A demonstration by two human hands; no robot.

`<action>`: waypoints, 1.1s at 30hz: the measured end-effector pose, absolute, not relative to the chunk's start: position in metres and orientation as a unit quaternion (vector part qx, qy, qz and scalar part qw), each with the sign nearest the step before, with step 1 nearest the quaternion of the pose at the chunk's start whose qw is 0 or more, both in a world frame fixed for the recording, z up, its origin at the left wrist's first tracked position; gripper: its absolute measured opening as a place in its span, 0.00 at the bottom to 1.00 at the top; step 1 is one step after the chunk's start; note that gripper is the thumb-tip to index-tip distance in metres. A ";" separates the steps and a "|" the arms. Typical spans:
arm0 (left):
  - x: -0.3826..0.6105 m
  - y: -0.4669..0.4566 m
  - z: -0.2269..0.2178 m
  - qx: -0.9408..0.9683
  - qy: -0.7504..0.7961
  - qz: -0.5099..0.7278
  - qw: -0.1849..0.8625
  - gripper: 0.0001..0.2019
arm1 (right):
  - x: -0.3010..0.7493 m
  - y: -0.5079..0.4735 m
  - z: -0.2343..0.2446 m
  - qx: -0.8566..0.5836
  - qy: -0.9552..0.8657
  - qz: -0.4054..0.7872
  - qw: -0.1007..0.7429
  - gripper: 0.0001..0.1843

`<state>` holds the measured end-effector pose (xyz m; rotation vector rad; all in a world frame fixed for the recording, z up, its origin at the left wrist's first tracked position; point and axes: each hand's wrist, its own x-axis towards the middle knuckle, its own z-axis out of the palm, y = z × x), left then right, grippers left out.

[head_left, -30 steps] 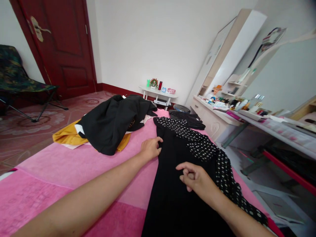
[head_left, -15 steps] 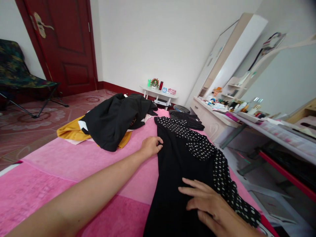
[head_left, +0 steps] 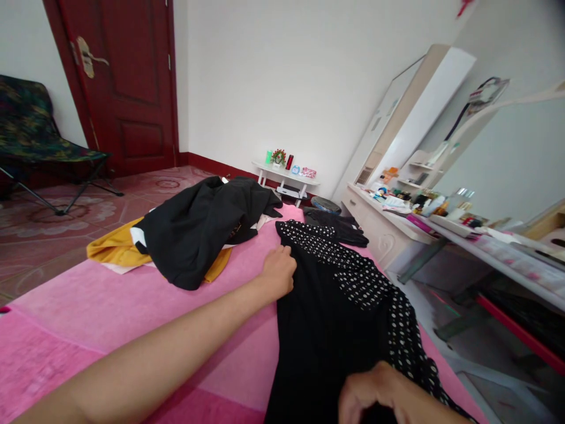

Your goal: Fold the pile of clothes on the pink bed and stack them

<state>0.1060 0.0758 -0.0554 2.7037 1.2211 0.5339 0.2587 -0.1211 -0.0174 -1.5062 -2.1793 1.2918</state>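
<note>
A long black dress (head_left: 326, 318) with white-dotted sleeves (head_left: 362, 277) lies spread over the pink bed cover (head_left: 229, 335). At its upper left edge my left hand (head_left: 279, 272) is closed on the cloth, fingers curled under and knuckles up. Lower down, close to the bottom of the view, my right hand (head_left: 375, 386) is bent over the dark cloth with its fingers drawn together. Its fingertips are partly cut off by the frame edge, and black fabric shows below the palm.
Left of the dress lies a heap with a black top (head_left: 194, 229) and a mustard garment (head_left: 115, 247). Dark folded clothes (head_left: 338, 227) rest at the bed's far end. A cluttered dressing table (head_left: 397, 215) runs along the right; a camouflage chair (head_left: 39, 135) stands left.
My right hand has gone from spread fingers over the dress to curled ones, lower in view. My left hand has closed more tightly at the dress's edge. The view has tilted slightly upward.
</note>
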 end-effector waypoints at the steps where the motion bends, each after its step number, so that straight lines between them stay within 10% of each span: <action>1: 0.114 0.076 -0.057 0.899 0.401 0.165 0.063 0.09 | 0.262 -0.109 -0.014 -0.531 -0.721 0.428 0.118 0.13; 11: 0.147 0.085 -0.112 0.896 0.395 0.183 0.093 0.31 | 0.355 0.087 -0.054 -0.700 -0.672 0.045 0.238 0.10; 26: 0.145 0.089 -0.111 0.893 0.380 0.203 0.132 0.31 | 0.354 0.198 -0.049 -0.774 -0.583 -0.050 0.243 0.19; 33: 0.143 0.088 -0.111 0.897 0.353 0.225 0.144 0.27 | 0.365 0.179 -0.067 -0.839 -0.527 -0.134 0.020 0.14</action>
